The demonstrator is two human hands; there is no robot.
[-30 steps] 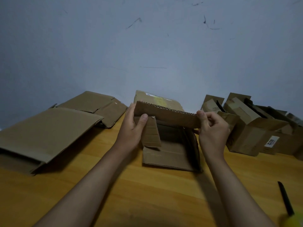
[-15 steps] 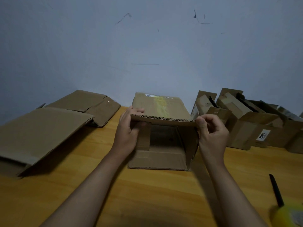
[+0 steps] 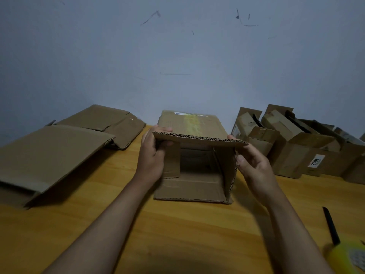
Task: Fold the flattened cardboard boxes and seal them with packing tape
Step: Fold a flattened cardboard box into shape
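box (image 3: 194,176): on tabletop (image 3: 177,230), centre, open side facing person
L hand (image 3: 152,156): gripping top flap (image 3: 199,137), left end
R hand (image 3: 254,167): fingers on flap right end, thumb apart

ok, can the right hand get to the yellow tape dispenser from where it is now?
Probably yes. The right hand would first have to let go of the box flap. The yellow tape dispenser sits at the near right on the table, with bare tabletop between them.
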